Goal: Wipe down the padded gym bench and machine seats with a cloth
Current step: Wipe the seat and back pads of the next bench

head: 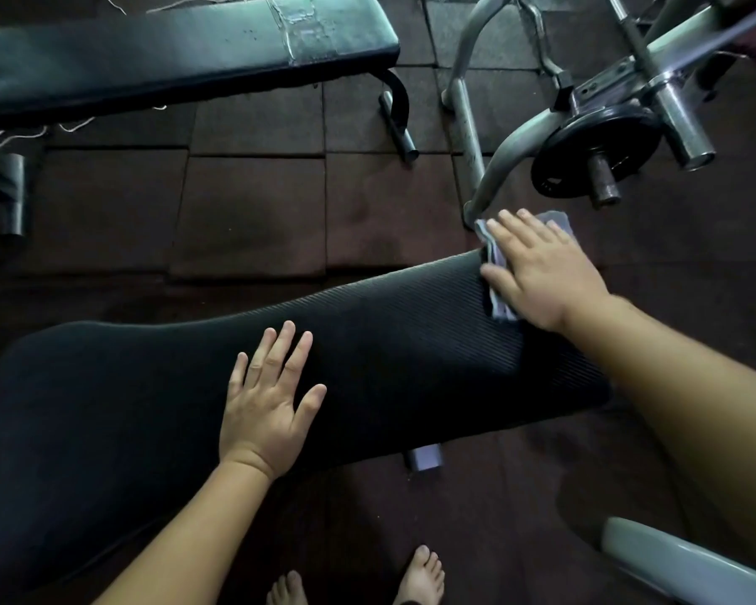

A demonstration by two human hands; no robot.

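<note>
A black ribbed padded bench [389, 342] runs across the middle of the view from lower left to right. My right hand [537, 272] lies flat with straight fingers on a folded grey-blue cloth [500, 305], pressing it onto the bench's far right end. The cloth's edges show past my fingertips and under my palm. My left hand [269, 399] rests flat, fingers spread, on the middle of the same pad. It holds nothing.
A second black flat bench [171, 50] with a taped patch stands at the top left. At the top right stands a grey machine frame [494, 168] with a black weight plate [594, 150] and bars. Dark rubber floor tiles [254, 211] lie between. My bare feet [420, 578] are at the bottom.
</note>
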